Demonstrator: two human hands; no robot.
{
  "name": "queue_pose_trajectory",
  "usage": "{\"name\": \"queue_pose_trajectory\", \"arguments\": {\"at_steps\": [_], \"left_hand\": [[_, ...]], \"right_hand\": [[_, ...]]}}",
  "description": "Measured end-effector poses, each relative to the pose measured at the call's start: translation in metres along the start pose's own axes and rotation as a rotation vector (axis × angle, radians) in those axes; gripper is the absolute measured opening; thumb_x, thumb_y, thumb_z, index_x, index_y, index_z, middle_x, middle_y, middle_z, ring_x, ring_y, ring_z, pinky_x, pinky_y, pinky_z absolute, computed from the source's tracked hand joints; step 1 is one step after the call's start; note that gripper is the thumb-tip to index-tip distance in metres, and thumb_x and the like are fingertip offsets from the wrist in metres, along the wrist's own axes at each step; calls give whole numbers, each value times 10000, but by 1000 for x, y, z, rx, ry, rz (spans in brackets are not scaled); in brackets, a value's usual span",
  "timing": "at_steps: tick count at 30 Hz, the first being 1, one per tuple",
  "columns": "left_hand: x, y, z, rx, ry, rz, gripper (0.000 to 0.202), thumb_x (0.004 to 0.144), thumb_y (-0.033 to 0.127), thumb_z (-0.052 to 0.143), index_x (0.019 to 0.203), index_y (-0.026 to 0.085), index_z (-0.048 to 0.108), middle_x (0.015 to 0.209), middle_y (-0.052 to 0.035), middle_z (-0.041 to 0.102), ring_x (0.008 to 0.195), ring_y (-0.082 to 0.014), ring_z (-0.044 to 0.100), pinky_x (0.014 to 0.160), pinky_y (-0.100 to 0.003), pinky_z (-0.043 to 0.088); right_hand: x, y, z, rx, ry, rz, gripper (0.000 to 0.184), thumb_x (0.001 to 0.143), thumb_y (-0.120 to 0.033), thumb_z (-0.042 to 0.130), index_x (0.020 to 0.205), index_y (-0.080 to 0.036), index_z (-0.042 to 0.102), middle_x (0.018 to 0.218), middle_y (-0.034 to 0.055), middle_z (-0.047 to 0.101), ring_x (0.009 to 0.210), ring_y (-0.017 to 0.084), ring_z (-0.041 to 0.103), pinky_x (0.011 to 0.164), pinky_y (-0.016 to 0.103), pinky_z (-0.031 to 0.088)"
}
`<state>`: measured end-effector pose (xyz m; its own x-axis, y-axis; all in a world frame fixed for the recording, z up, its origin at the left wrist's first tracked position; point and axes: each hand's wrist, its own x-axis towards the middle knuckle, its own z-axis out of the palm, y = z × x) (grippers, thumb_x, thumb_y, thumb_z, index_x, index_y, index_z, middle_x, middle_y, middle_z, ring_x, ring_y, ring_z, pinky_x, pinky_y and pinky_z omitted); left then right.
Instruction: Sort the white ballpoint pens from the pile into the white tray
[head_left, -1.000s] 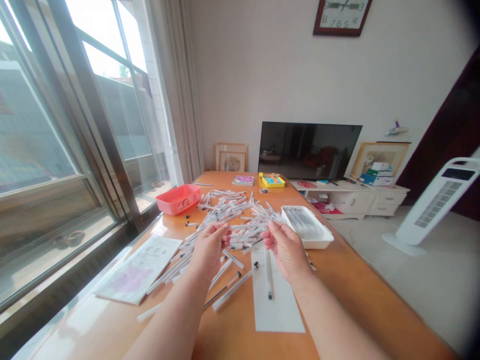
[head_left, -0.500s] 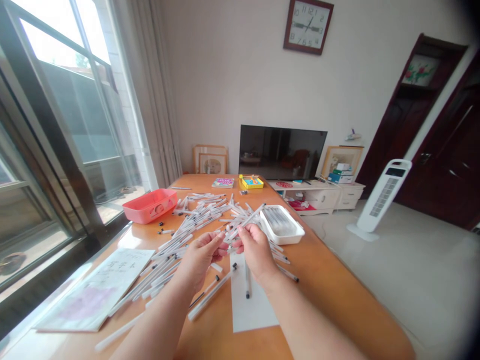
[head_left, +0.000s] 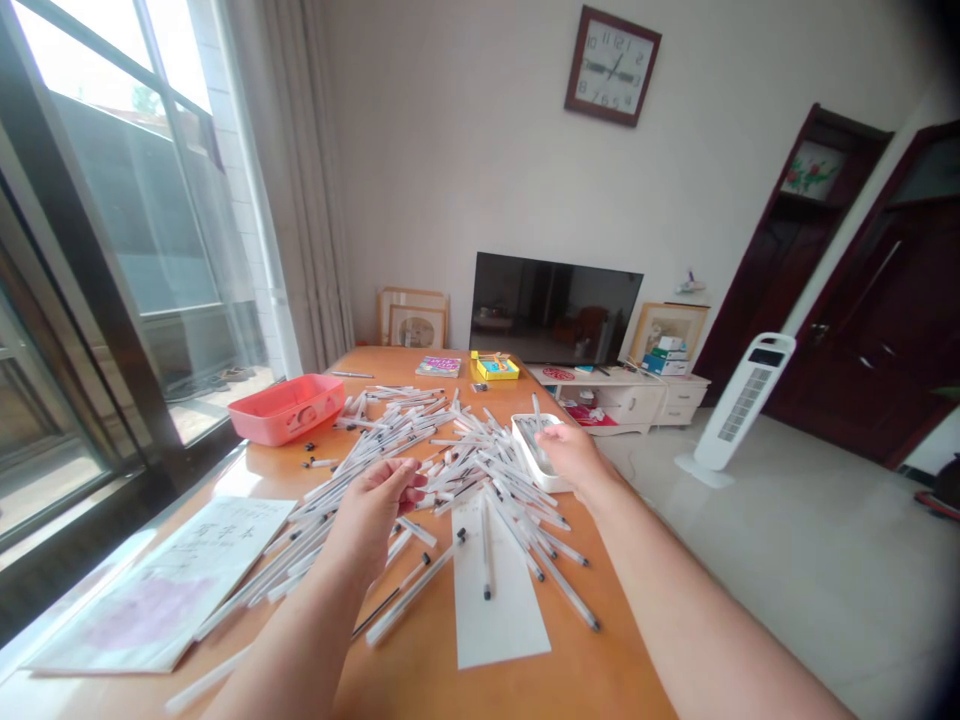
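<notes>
A big heap of white pens covers the middle of the orange table. My right hand reaches over the white tray at the table's right edge, pinching a white pen that sticks up above it. My left hand hovers over the near side of the heap, fingers curled, with nothing visible in it. A single pen lies on a white paper strip in front of me.
A pink basket stands at the left by the window. A printed sheet lies near left. Small black caps are scattered near the basket. A yellow box and a booklet sit at the far end.
My right hand has left my left hand and carried a pen rightwards to the white tray. The left hand stays over the heap. The view has turned a little right.
</notes>
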<state>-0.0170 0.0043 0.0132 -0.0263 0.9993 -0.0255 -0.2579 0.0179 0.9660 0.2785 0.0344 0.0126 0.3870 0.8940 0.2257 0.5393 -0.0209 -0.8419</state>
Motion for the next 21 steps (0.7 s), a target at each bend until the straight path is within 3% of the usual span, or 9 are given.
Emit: {"name": "queue_pose_trajectory", "arguments": {"at_steps": [4, 12, 21], "left_hand": [[2, -1, -2, -1, -14, 9, 383, 671, 475, 834, 805, 143, 699, 767, -81, 705, 616, -137, 602, 604, -255, 447], [6, -4, -6, -7, -10, 9, 378, 698, 491, 813, 815, 149, 699, 774, -77, 710, 602, -127, 596, 596, -250, 436], [8, -5, -6, -8, -5, 6, 387, 708, 502, 802, 821, 151, 684, 772, -72, 702, 602, -121, 577, 592, -245, 427]], "right_hand": [[30, 24, -6, -138, -18, 56, 243, 742, -397, 685, 826, -174, 730, 730, 51, 708, 713, 202, 641, 614, 263, 444], [66, 46, 14, -335, -62, 74, 152, 686, -330, 757, 752, -195, 739, 768, 80, 734, 738, 220, 646, 618, 286, 429], [63, 42, 12, -337, -87, 49, 190, 718, -308, 704, 860, -212, 786, 801, 73, 750, 763, 235, 673, 626, 276, 445]]}}
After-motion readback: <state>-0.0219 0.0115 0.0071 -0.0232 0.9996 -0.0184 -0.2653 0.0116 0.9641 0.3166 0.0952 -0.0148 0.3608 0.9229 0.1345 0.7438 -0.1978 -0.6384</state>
